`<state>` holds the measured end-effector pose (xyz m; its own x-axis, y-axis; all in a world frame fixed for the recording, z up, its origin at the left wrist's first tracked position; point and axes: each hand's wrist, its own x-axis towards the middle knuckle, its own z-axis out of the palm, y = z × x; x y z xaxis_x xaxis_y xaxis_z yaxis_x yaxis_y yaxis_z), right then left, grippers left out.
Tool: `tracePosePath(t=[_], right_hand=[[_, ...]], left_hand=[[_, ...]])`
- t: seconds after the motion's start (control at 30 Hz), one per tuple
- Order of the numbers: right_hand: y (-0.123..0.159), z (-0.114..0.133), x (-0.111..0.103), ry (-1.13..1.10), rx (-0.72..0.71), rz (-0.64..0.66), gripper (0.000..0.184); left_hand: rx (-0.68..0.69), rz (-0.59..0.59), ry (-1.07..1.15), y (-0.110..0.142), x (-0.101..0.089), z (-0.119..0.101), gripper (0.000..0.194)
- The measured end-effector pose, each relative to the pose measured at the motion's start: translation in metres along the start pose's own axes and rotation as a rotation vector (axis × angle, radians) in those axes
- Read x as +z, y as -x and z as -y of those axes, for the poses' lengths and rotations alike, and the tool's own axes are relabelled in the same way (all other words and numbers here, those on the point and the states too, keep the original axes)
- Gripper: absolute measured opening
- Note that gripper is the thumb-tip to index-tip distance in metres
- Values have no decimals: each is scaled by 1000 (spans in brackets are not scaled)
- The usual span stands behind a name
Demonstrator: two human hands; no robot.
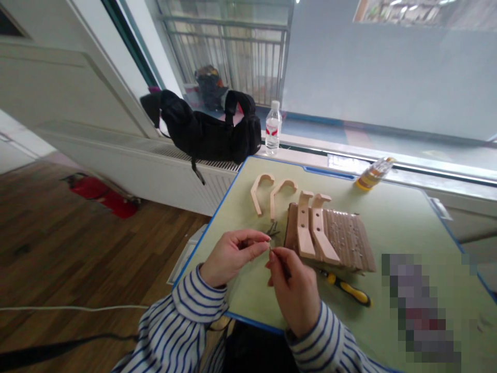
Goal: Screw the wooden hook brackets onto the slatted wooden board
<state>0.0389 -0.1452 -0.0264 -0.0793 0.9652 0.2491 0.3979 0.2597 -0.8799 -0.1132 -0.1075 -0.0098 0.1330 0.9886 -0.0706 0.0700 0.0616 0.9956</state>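
Note:
Close together over the near left of the table, my left hand (236, 254) and my right hand (293, 285) are both closed in a pinch. A tiny, thin, screw-like piece (271, 249) shows at the right fingertips; what the left fingertips hold is too small to make out. Just beyond them lies a little heap of dark screws (274, 229). Two curved pale wooden hooks (256, 196) rest flat farther back. Two more wooden hooks with dark holes (305, 225) lie on a corrugated cardboard stack (347, 235). A yellow-and-black screwdriver (349, 291) lies in front of the cardboard, its tip end partly hidden.
The green table (396, 223) has a blue edge. A bottle of yellow liquid (375, 174) stands at its back. On the sill are a water bottle (273, 129) and a black bag (217, 132). A blurred-out patch (421, 311) covers the table's right side. A red fire extinguisher (103, 194) lies left.

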Motion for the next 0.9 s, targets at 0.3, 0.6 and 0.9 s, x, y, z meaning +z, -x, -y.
tracePosePath(t=[0.3,0.6,0.9], right_hand=[[14,2,-11,-113,-56,-89,10],[21,8,-40,-31,-154,-160,15],[7,21,-97,-101,-255,162,33]], left_hand=[[95,33,94,15,21,-11,21],[47,74,264,17,36,-30,27],[-148,348,456,13,51,-36,43]])
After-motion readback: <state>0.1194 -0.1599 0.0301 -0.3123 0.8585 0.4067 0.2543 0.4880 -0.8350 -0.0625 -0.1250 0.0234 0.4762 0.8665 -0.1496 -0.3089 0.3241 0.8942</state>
